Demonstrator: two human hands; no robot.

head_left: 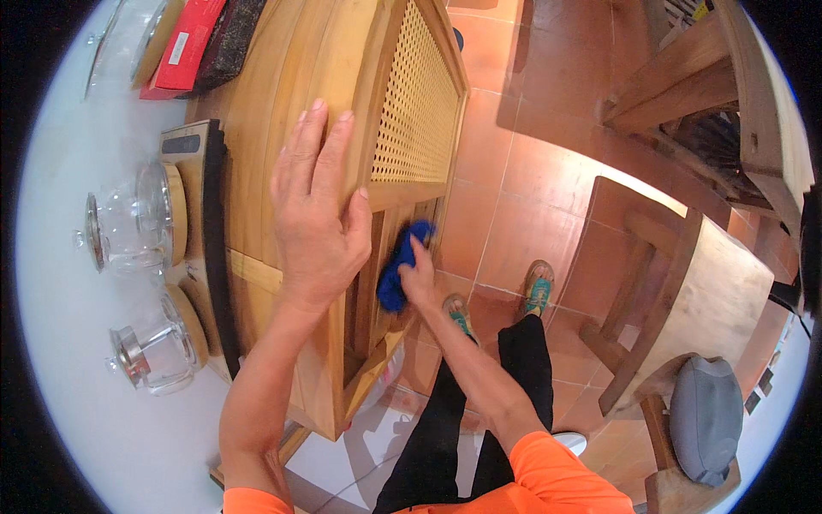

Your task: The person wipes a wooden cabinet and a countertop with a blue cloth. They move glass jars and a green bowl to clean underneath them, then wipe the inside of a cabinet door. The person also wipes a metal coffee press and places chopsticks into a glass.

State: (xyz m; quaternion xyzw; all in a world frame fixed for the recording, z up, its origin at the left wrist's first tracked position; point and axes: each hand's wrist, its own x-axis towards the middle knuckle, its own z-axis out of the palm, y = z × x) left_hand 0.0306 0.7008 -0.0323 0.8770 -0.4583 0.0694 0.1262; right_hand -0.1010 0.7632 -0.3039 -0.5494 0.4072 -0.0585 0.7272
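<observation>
My left hand (pixel 317 206) lies flat on the top of a wooden cabinet (pixel 295 60), near its front edge, with the fingers stretched out. Lower down, my right hand (pixel 418 272) grips a blue cloth (pixel 401 261) and holds it against the cabinet's front, below the woven cane panel (pixel 417 98). Motion smears the cloth and the right fingers slightly. Part of the cloth's contact with the wood is hidden by the hand.
Two glass jars (pixel 163 347) with lids stand left by a wooden tray (pixel 205 257). A red box (pixel 181 51) sits at the cabinet's far end. On the right are a wooden stool (pixel 702 300) and a grey cushion (pixel 707 420). Terracotta tiles (pixel 535 197) cover the floor.
</observation>
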